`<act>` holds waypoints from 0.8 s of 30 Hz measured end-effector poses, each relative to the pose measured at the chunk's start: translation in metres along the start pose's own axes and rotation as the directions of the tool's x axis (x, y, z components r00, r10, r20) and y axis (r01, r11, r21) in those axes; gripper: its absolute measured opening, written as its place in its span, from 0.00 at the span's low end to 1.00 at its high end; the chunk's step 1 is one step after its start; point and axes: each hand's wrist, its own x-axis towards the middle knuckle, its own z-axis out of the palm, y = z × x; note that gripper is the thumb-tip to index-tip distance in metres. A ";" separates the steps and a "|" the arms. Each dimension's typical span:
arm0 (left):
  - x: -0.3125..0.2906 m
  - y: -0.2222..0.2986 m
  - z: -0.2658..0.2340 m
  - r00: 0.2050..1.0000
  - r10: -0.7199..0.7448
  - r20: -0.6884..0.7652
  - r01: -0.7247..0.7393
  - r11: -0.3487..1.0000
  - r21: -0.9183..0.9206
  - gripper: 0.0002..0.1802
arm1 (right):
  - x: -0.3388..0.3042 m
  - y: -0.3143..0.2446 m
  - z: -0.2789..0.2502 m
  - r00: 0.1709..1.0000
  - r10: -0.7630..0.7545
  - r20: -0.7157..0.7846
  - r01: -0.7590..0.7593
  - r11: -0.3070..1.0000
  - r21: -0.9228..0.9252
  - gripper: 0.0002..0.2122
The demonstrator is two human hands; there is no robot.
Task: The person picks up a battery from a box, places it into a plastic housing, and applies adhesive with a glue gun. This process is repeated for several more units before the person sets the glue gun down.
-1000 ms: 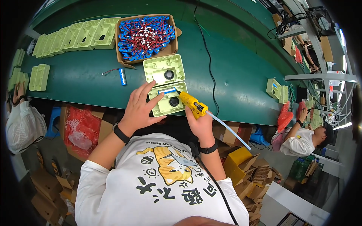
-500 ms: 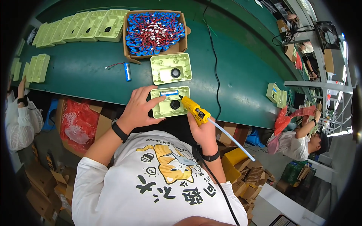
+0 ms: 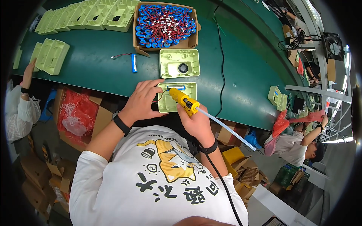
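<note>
My right hand (image 3: 197,124) grips a yellow hot glue gun (image 3: 183,101), with a long translucent glue stick (image 3: 226,127) trailing from its back. Its dark nozzle points at the left end of a blue battery (image 3: 179,87) lying inside a pale green plastic housing (image 3: 191,98). Around that housing's left side my left hand (image 3: 142,101) holds it, thumb by the near corner and fingers by the far one. A thin wire shows at the battery's left end. The gun covers much of the housing's inside. Just beyond sits a second green housing (image 3: 166,67) with a round black part (image 3: 183,68).
A cardboard box (image 3: 194,39) of blue batteries with red wires stands beyond. One loose battery (image 3: 134,63) lies left. More green housings (image 3: 92,15) line the far left. A black cable (image 3: 222,64) crosses the green table (image 3: 249,90). Other people work at both sides.
The glue gun's nozzle has gone from the battery's right end to its left end. My left index finger has drawn back from the battery to the housing's edge. The whole view has shifted slightly.
</note>
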 end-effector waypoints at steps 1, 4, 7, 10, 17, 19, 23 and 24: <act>0.000 0.000 0.000 1.000 0.003 -0.005 -0.003 1.000 -0.001 0.46 | 0.000 -0.001 0.000 1.000 -0.002 0.006 0.002 1.000 -0.013 0.12; 0.000 -0.001 0.000 1.000 0.011 -0.006 -0.011 1.000 0.004 0.46 | -0.001 -0.001 0.004 0.999 -0.036 -0.009 0.036 0.998 -0.059 0.12; -0.001 -0.001 0.001 1.000 0.014 -0.008 -0.014 1.000 0.008 0.45 | -0.002 -0.002 0.005 0.999 -0.038 -0.011 0.036 0.994 -0.098 0.12; -0.001 -0.001 0.001 1.000 0.010 -0.009 -0.010 1.000 0.012 0.45 | -0.002 -0.005 0.006 1.000 -0.004 -0.001 0.004 0.992 -0.129 0.12; -0.001 -0.001 0.001 0.999 0.025 -0.023 -0.025 1.000 0.005 0.44 | -0.012 0.008 0.002 0.997 0.068 0.038 -0.071 0.992 0.105 0.12; 0.000 -0.001 0.001 0.999 0.025 -0.024 -0.025 1.000 0.006 0.44 | -0.015 0.008 0.001 0.990 0.132 0.057 -0.140 0.974 0.180 0.12; 0.000 -0.001 0.002 0.999 0.022 -0.023 -0.022 1.000 0.010 0.44 | -0.014 0.003 -0.004 0.955 0.273 0.119 -0.297 0.897 0.327 0.16; -0.001 -0.001 0.002 1.000 0.015 -0.020 -0.015 1.000 0.013 0.43 | -0.013 0.001 -0.006 0.948 0.291 0.130 -0.319 0.888 0.332 0.17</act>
